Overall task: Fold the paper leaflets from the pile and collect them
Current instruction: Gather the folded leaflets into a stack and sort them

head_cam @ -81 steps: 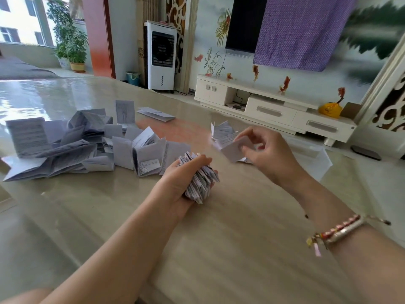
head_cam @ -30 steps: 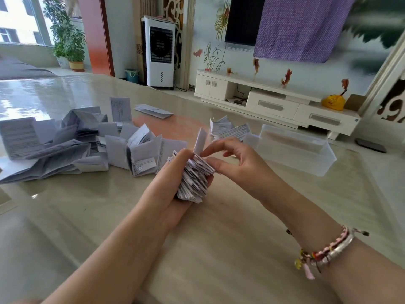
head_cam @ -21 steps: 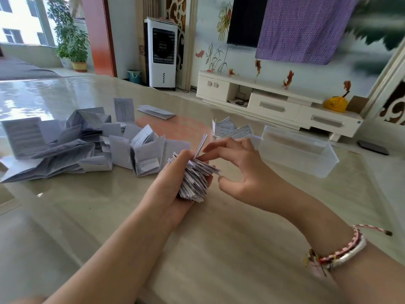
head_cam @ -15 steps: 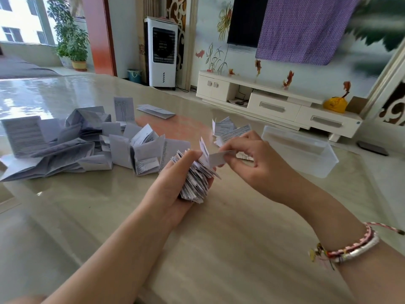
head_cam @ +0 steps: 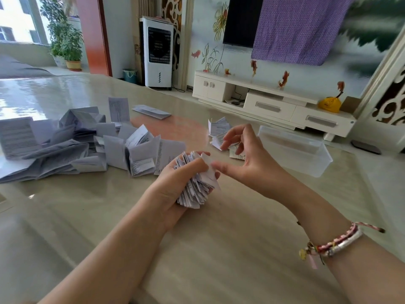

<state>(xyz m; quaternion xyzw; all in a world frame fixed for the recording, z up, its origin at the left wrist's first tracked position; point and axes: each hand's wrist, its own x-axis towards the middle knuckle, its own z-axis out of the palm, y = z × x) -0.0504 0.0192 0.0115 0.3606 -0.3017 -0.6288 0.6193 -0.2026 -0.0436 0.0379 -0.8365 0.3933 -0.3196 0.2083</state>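
collecting step: left hand (head_cam: 173, 183) grips the thick bundle of folded white paper leaflets (head_cam: 195, 183) (mid-desk); right hand (head_cam: 247, 159), fingers loose, seemingly empty. next: reach the loose white leaflet pile (head_cam: 72, 143) at ten o'clock.

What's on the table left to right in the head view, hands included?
Pile of unfolded leaflets → left hand gripping the bundle of folded leaflets → right hand, holding nothing → clear plastic container.

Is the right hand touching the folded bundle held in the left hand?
Cannot tell. In the head view the right hand is open, its thumb tip right at the bundle's top leaflet; neither contact nor gap shows plainly.
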